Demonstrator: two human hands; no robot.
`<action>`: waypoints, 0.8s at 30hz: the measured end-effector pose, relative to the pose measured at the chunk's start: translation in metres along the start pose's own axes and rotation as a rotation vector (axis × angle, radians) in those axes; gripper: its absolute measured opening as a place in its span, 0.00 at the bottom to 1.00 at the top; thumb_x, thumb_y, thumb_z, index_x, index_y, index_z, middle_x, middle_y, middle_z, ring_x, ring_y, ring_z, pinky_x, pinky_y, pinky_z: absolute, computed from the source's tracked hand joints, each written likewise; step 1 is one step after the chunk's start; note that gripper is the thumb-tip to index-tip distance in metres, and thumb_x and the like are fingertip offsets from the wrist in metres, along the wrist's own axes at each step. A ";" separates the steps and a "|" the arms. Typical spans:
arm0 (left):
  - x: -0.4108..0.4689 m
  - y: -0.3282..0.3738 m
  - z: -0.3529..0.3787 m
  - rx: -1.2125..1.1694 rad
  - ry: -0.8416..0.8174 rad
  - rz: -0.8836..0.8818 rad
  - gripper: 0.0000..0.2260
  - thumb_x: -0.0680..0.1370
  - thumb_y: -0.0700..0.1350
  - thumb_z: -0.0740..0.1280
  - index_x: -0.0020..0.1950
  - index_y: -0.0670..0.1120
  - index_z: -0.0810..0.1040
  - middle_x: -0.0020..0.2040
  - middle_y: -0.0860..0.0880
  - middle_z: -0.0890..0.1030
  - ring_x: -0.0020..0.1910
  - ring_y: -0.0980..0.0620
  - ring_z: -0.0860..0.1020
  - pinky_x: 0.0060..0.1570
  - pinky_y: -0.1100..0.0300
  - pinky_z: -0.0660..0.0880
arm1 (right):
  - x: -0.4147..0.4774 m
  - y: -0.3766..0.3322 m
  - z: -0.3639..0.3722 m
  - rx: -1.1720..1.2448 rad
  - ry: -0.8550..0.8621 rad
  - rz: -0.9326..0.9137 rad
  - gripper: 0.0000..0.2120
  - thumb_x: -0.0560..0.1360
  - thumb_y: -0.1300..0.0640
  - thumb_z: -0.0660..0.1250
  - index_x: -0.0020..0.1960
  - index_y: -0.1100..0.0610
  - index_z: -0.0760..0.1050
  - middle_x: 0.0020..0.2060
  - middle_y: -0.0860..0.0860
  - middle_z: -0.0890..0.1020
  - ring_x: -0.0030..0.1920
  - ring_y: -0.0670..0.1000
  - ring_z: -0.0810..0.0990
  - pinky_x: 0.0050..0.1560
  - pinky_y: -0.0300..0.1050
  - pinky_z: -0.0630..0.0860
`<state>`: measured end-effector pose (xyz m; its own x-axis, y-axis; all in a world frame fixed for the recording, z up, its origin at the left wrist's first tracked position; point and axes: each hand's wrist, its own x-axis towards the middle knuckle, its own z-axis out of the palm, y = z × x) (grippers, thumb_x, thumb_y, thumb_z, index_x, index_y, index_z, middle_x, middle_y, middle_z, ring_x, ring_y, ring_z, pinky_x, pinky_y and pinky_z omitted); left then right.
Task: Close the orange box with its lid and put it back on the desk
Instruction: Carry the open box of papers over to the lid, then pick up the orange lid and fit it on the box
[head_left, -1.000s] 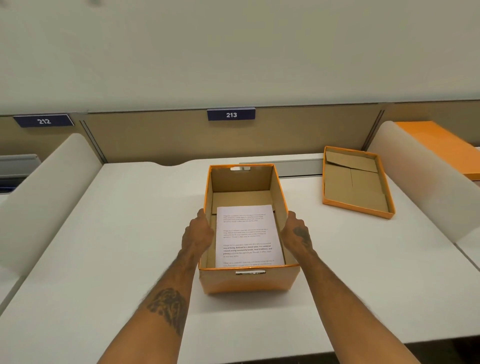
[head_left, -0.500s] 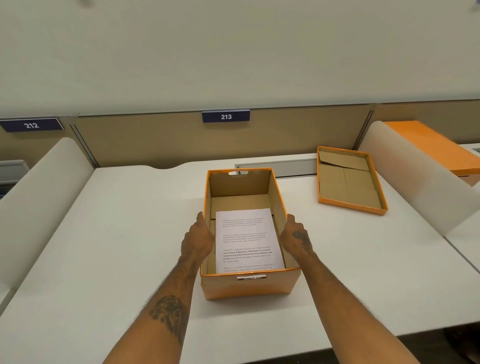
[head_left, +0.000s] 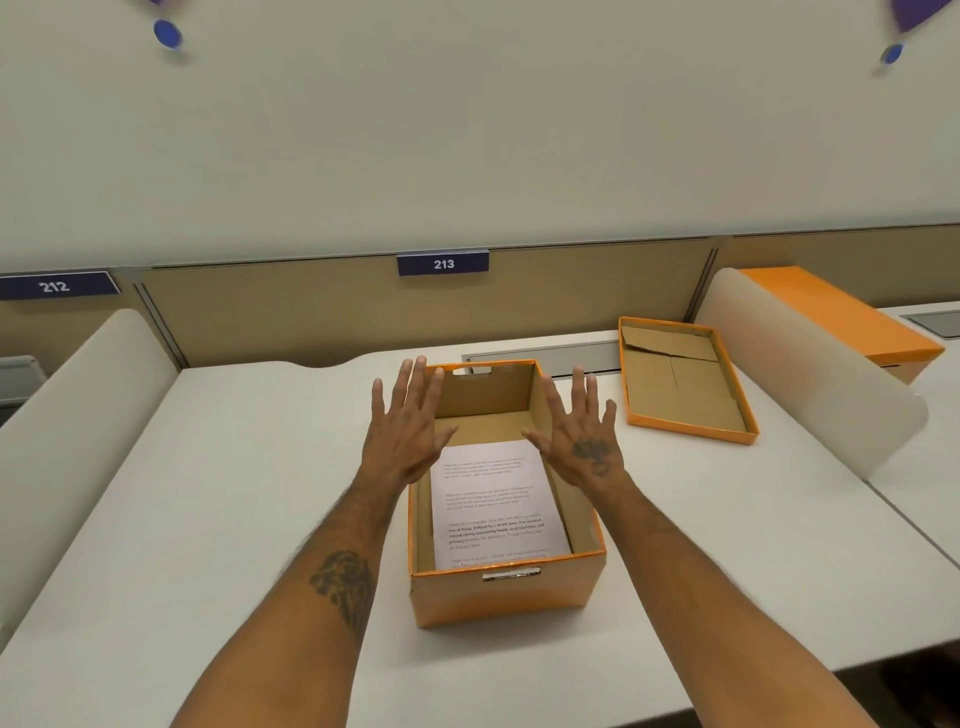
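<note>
Box: orange box (head_left: 506, 597) stands open on the white table (head_left: 234, 493), near the middle, its short end toward the person.
Contents: a printed sheet of paper (head_left: 498, 499) lies flat on the box floor toward the near end, low enough that it should not foul the lid.
Lid: orange lid (head_left: 680, 384) lies upside down on the table, to the right and farther off, well apart from the box; brown inside faces up, so it will need turning over before it fits.
Left hand: left hand (head_left: 408, 426) hovers over the left wall of the box, palm down, fingers spread; grip open, holding nothing.
Right hand: right hand (head_left: 582, 431) hovers over the right wall, likewise spread and empty; grip open. Whether either palm touches the rim cannot be told.
Why so held: both hands are free and level with each other, which suits a two-handed reach for the lid.
Step in hand: box not yet closed; fetching the lid looks like the next move, probably with the right hand leading, since it is nearer.
Surroundings: curved white dividers (head_left: 810, 364) fence the table on both sides; a second orange box (head_left: 831, 312) sits beyond the right one; a label (head_left: 443, 263) reading 213 is on the far panel.
Risk: the lid rim must line up with all four walls, or a corner may ride up.
</note>
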<state>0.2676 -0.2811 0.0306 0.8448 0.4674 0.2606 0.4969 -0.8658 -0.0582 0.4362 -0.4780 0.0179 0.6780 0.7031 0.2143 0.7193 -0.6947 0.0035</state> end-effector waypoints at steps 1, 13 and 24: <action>0.004 0.002 -0.002 -0.006 0.010 0.003 0.36 0.77 0.68 0.43 0.79 0.51 0.39 0.80 0.44 0.37 0.78 0.44 0.35 0.74 0.38 0.39 | 0.002 0.002 -0.002 0.002 0.013 0.004 0.41 0.77 0.30 0.49 0.80 0.47 0.36 0.79 0.62 0.41 0.79 0.64 0.42 0.73 0.69 0.52; 0.069 0.067 0.014 -0.016 0.030 0.056 0.36 0.77 0.69 0.40 0.80 0.52 0.41 0.80 0.44 0.40 0.78 0.43 0.37 0.73 0.37 0.40 | 0.022 0.079 0.002 0.016 0.015 0.100 0.39 0.76 0.29 0.42 0.80 0.48 0.38 0.79 0.61 0.41 0.79 0.64 0.41 0.73 0.69 0.50; 0.167 0.218 0.052 -0.072 -0.010 0.137 0.35 0.79 0.67 0.43 0.80 0.50 0.42 0.80 0.43 0.40 0.79 0.44 0.37 0.73 0.37 0.41 | 0.059 0.247 0.038 0.043 -0.059 0.195 0.38 0.78 0.31 0.46 0.80 0.47 0.39 0.79 0.60 0.40 0.79 0.63 0.41 0.73 0.69 0.49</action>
<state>0.5277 -0.3824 0.0116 0.9057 0.3456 0.2455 0.3619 -0.9319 -0.0232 0.6595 -0.6028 -0.0055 0.8121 0.5641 0.1493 0.5781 -0.8125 -0.0747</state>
